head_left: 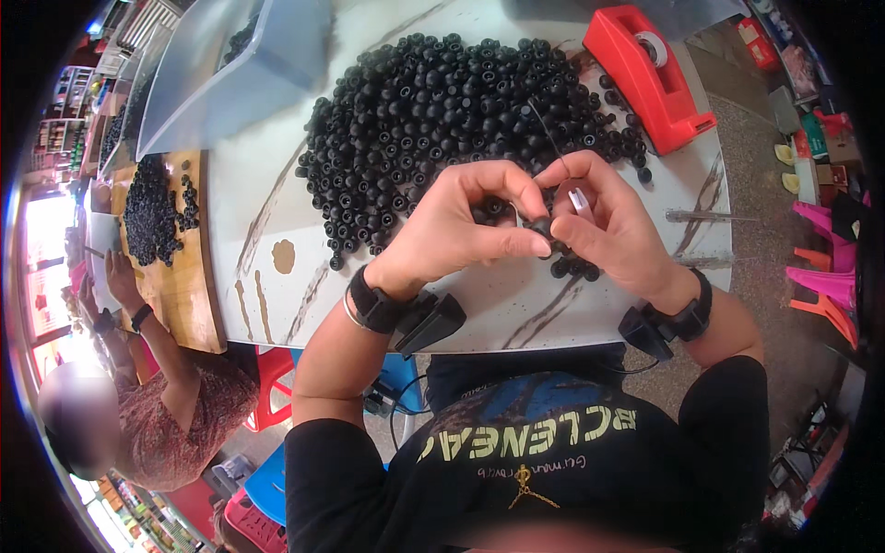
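Over the near side of the pile, my left hand (452, 217) is closed, thumb and forefinger pinching a small black round piece (541, 225). Touching the same piece from the other side is the thumb of my right hand (613, 226), its fingers curled. A small whitish piece (579, 201) shows inside the right hand; its kind I cannot make out. From the right fingers a thin dark strand (546, 129) rises in a curve over the pile. Just beyond both hands spreads a heap of black hollow balls (433, 101), several with open ends facing up.
A red tape dispenser (645, 78) stands at the far right of the marble-patterned table (249, 221). A clear plastic bin (230, 83) is at the far left. Another person's hand (120, 276) works at a wooden table (189, 295) with black pieces (152, 217). Pink stools (825, 267) stand right.
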`<state>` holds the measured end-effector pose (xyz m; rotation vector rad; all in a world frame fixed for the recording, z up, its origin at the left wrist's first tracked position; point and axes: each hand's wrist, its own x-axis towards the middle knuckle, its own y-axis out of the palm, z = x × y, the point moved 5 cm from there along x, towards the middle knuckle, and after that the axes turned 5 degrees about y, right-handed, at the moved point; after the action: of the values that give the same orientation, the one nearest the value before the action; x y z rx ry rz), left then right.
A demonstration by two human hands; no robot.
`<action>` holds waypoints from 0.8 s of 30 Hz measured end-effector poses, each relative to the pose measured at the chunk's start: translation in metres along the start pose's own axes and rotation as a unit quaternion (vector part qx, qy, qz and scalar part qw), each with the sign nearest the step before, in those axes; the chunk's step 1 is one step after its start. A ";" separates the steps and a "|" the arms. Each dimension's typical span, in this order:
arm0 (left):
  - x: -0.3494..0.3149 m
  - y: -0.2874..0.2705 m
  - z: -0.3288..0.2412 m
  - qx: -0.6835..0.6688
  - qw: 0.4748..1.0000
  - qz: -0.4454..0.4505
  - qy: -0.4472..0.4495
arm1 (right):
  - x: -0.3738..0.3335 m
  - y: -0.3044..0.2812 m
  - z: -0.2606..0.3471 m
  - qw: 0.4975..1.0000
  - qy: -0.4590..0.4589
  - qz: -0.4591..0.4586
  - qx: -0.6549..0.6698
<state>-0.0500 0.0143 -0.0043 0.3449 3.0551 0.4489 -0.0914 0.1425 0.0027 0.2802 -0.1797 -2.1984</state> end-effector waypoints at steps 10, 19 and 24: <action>0.003 -0.009 0.005 -0.137 0.987 -0.074 0.022 | -0.002 0.001 0.002 0.997 0.049 0.026 0.061; 0.003 -0.013 0.006 -0.075 0.987 -0.129 0.060 | -0.003 0.005 0.006 0.998 0.012 -0.004 -0.065; 0.001 -0.013 0.004 -0.044 0.987 -0.133 0.080 | -0.004 0.005 0.007 0.997 0.004 -0.008 -0.076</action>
<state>-0.0539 0.0037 -0.0114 -0.1092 3.1538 0.6189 -0.0873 0.1425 0.0111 0.2065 -0.0048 -2.2132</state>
